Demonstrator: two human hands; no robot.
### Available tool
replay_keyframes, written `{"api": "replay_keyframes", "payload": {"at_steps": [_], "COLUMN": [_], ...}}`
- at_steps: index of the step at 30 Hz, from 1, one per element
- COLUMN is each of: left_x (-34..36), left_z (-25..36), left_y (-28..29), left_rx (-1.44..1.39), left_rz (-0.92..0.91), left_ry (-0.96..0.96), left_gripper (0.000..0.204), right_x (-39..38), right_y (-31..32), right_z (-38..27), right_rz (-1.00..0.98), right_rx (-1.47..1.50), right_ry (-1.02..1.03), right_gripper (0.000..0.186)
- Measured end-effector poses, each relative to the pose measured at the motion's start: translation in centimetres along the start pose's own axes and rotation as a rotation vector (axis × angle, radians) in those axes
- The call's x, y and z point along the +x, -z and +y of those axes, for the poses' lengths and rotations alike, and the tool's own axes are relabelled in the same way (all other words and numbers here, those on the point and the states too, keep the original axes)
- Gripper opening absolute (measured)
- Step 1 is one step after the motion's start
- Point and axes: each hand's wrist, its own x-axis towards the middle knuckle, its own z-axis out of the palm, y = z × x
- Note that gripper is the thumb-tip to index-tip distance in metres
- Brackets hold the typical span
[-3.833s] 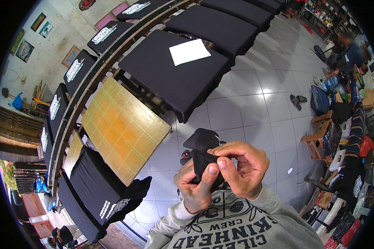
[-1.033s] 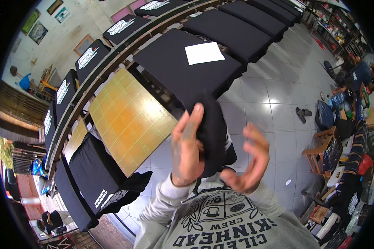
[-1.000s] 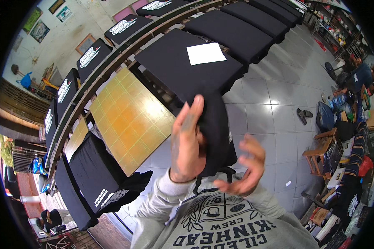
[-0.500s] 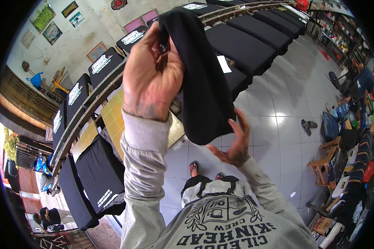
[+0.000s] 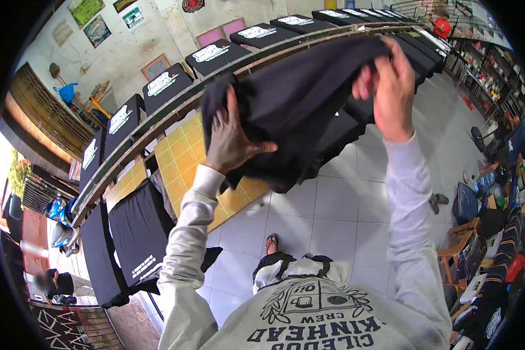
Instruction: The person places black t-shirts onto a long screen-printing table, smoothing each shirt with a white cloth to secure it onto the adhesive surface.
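A black shirt (image 5: 309, 96), loosely bunched and partly blurred, hangs in the air between my hands above the near row of boards. My right hand (image 5: 394, 90) is raised at the right, its fingers closed on the shirt's upper corner. Lower and to the left, my left hand (image 5: 233, 137) lies against the bunched end with its fingers spread and thumb stretched out. Just beneath and left of it is a bare yellow board (image 5: 181, 154) marked with a grid of lines. The shirt hides part of the boards behind it.
Beyond a long rail (image 5: 157, 119), black shirts with white prints (image 5: 213, 52) lie on a row of boards. At lower left, a black shirt (image 5: 140, 233) covers another board. Grey floor tiles (image 5: 338, 204) lie below. Sandals (image 5: 438, 202), a wooden chair (image 5: 458, 248) and clutter stand right. A person in red (image 5: 441, 26) is far off.
My right hand has risen to the right and taken hold of the shirt's upper corner. My left hand has come lower, its fingers now spread. The shirt is stretched out sideways, uncovering more yellow board.
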Motion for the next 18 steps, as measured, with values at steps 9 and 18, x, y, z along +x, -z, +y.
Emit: {"api": "replay_keyframes", "payload": {"at_steps": [9,18], "left_x": [2.8,4.8], "left_z": [-6.5,-2.9], "left_y": [7.8,21.7], "left_rx": [-0.563,-0.284], "left_rz": [0.186,0.225], "left_ry": [0.156,0.279], "left_gripper": [0.024,0.034], "right_x": [11.1,15.3], "right_y": [2.2,4.7], "right_z": [-6.4,-8.9], "right_rz": [-0.109,0.089], "right_rx": [0.045,-0.575], "right_ry": [0.113,0.291], "right_gripper": [0.020,0.017]}}
